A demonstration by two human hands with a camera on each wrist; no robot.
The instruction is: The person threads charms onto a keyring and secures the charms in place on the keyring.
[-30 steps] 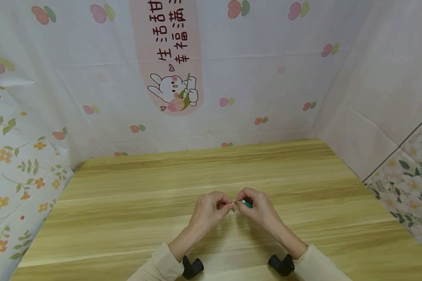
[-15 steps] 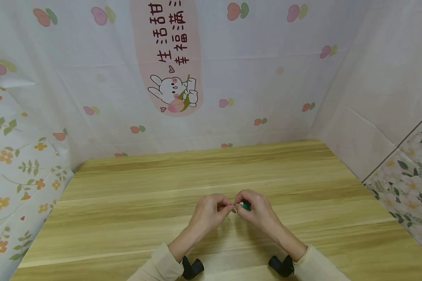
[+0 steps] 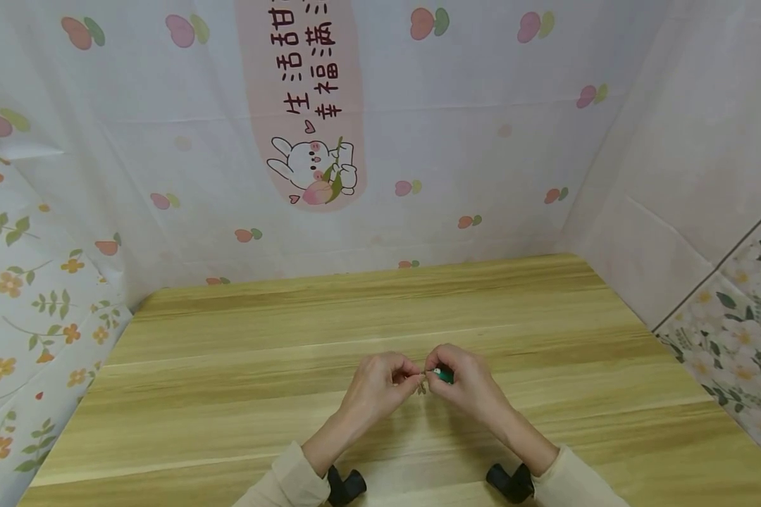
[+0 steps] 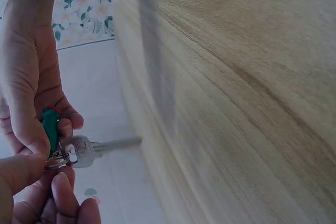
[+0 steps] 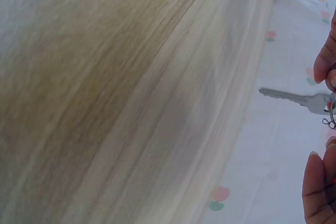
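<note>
My left hand point(image 3: 378, 380) pinches a small metal key ring point(image 4: 55, 163) between thumb and fingertips. A silver key point(image 4: 83, 151) hangs from the ring, its blade pointing down at the table; the right wrist view also shows this key point(image 5: 294, 98) with a bit of small chain point(image 5: 328, 124) beside it. Facing it, my right hand point(image 3: 468, 377) holds a small green charm or fob point(image 3: 444, 374) in curled fingers, close against the ring. The fob's full shape is covered by the fingers. Both hands' fingertips nearly meet above the table.
The wood-grain table point(image 3: 260, 394) spreads under both hands. Black wrist mounts point(image 3: 347, 486) sit at each cuff, just over the table's near side. A printed cloth point(image 3: 456, 141) hangs behind the table, with further patterned cloths at left and right.
Both hands stay nearly in place, fingertips making small movements at the ring. The key hangs a little lower and straighter below the fingers now.
</note>
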